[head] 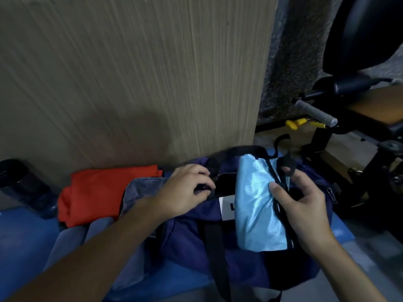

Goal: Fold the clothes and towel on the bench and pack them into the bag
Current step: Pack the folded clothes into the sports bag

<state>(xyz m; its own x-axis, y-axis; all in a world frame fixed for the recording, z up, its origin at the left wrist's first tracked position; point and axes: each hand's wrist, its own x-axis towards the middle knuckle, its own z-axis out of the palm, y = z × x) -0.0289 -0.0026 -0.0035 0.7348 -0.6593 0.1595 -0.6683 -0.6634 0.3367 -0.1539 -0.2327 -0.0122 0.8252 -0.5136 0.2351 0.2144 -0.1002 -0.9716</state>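
The right hand (pixel 305 205) grips the folded blue garment (pixel 255 210), thumb on its front and fingers curled behind, over the mouth of the bag (pixel 187 240) at the right end of the bench (pixel 17 236). The left hand (pixel 187 188) curls its fingers on the bag's black rim. The garment looks light, soft and slippery, so a grip across the whole fold should keep it together. A red garment (pixel 98 192) lies to the bag's left.

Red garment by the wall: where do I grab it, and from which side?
Likely best: take the red garment by its near left corner, from your side. It lies flat against the wall, and the grey garment overlaps its right side.
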